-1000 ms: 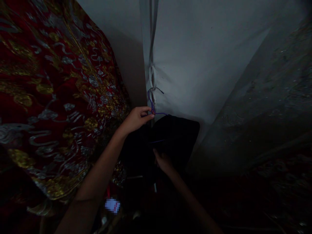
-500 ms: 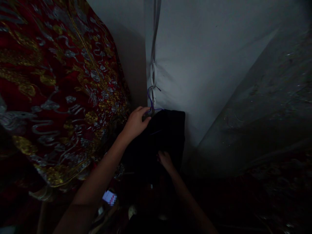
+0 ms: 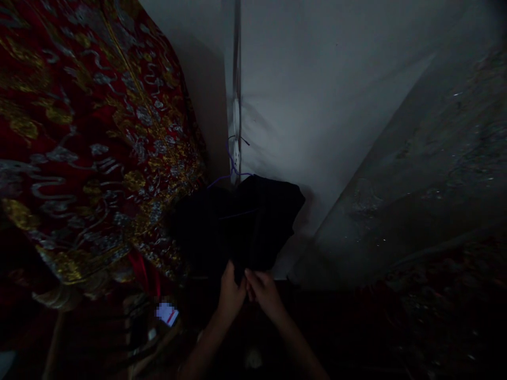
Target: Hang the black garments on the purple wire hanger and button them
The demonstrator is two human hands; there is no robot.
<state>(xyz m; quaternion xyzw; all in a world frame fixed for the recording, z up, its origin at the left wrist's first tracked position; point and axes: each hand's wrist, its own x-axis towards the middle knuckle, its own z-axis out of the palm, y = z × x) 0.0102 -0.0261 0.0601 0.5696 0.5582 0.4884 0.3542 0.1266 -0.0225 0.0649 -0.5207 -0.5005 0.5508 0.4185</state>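
Note:
A black garment (image 3: 277,227) hangs on a thin purple wire hanger (image 3: 219,180) against the wall. The hanger's hook catches in a white hanging strip with rings (image 3: 236,121). Both my hands are at the lower front of the garment, close together. My left hand (image 3: 232,289) pinches the dark cloth between thumb and fingers. Just to its right, my right hand (image 3: 264,292) is closed on the cloth too, its fingertips almost touching the left ones. In the dim light the exact part of the garment between my fingers is hard to make out.
On the left hangs a red garment with gold and silver embroidery (image 3: 134,132), close to my left arm. A translucent plastic cover (image 3: 380,200) spreads across the right. Below left lies a lit phone-like screen (image 3: 167,313). Behind everything stands a pale wall (image 3: 317,95).
My left hand has let go of the hanger's neck and come down to the garment's front. The right hand has moved slightly lower beside it. The garment's opening now faces me more widely.

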